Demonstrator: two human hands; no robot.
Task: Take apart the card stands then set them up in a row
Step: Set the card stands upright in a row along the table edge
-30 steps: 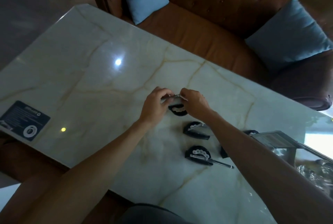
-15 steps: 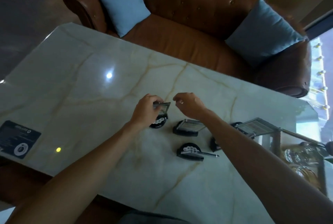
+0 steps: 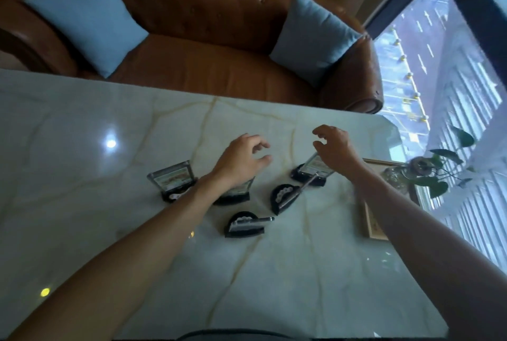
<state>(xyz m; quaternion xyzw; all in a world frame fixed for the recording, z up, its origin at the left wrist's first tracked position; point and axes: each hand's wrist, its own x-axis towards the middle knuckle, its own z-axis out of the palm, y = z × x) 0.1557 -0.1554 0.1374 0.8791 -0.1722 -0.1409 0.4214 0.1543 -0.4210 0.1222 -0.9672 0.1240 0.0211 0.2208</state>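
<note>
Several black half-round card stands sit mid-table. The left stand (image 3: 172, 180) holds a clear card upright. A second stand (image 3: 237, 194) with a card is partly hidden under my left wrist. At the right, a third stand (image 3: 310, 173) carries a tilted card, just below my right hand (image 3: 336, 148). Two bare bases (image 3: 284, 195) (image 3: 244, 225) lie nearer me, each with a metal clip. My left hand (image 3: 241, 159) hovers above the table, fingers apart, holding nothing. My right hand is also open and empty.
The marble table (image 3: 109, 231) runs to a brown leather sofa (image 3: 205, 66) with two blue cushions. A wooden-framed tray (image 3: 370, 220) and a potted plant (image 3: 436, 173) stand at the table's right edge by the window.
My left hand let go of the card, which stands in the left stand. Both hands lifted away and opened. The view swung to the right.
</note>
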